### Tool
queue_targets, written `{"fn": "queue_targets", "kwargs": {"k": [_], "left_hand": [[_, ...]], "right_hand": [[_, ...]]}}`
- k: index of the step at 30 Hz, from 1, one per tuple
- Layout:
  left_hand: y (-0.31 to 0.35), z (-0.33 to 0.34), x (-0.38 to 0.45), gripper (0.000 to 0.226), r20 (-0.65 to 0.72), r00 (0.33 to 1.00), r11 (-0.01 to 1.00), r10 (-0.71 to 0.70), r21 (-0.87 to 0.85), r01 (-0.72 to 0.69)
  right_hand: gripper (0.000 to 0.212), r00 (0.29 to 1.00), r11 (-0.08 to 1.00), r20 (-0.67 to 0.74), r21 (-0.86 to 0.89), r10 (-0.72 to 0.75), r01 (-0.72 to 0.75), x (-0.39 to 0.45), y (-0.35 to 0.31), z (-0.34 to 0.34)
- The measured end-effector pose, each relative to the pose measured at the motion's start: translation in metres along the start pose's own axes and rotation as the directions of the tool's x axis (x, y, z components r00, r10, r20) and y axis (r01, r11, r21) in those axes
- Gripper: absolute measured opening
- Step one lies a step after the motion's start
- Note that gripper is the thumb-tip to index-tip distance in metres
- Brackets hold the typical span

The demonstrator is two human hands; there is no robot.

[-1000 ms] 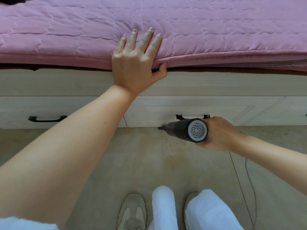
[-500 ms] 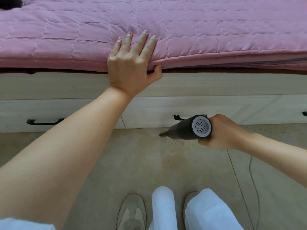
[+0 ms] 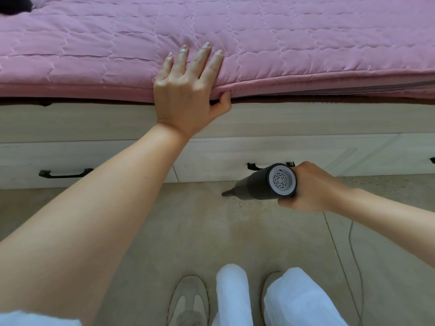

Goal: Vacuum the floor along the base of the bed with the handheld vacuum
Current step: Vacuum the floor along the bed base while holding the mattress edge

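Note:
My right hand (image 3: 313, 187) grips the rear of a dark grey handheld vacuum (image 3: 256, 184). Its white vented end cap faces me. The narrow nozzle (image 3: 226, 193) points left and down, touching the beige floor (image 3: 188, 231) just in front of the bed's white drawer base (image 3: 223, 158). Fine crumbs (image 3: 244, 204) lie scattered on the floor under the vacuum body. My left hand (image 3: 186, 90) rests flat on the pink quilted mattress (image 3: 282, 43), fingers straight on top and thumb tucked under its edge.
Black drawer handles (image 3: 64, 174) sit on the bed base, one partly behind the vacuum. A thin cord (image 3: 353, 245) trails over the floor at right. My shoes (image 3: 188, 300) and white trouser legs (image 3: 235, 295) are at the bottom. A dark object (image 3: 14, 5) lies on the bed's far left.
The vacuum nozzle has drawn back a little from the drawer base toward me and tilted, its rear swinging right. My left hand stays braced on the mattress edge.

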State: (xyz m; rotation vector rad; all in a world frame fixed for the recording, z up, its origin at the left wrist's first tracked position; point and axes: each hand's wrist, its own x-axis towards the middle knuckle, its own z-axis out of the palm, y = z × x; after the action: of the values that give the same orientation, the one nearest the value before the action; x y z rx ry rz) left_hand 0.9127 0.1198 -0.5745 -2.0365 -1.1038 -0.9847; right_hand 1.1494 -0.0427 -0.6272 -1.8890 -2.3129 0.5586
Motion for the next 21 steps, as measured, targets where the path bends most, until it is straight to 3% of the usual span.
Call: {"fn": "queue_targets", "kwargs": {"k": [13,21], "left_hand": [[0.000,0.000,-0.001,0.055,0.038,0.999,1.000,-0.011,-0.009,0.011],[-0.001,-0.001,-0.001,0.054,0.036,0.999,1.000,-0.007,-0.013,0.007]], "right_hand": [[0.037,0.999,0.999,-0.011,-0.007,-0.048,0.048,0.010,-0.004,0.006],[0.036,1.000,0.999,-0.006,-0.032,0.031,-0.031,-0.001,0.000,-0.003]]}}
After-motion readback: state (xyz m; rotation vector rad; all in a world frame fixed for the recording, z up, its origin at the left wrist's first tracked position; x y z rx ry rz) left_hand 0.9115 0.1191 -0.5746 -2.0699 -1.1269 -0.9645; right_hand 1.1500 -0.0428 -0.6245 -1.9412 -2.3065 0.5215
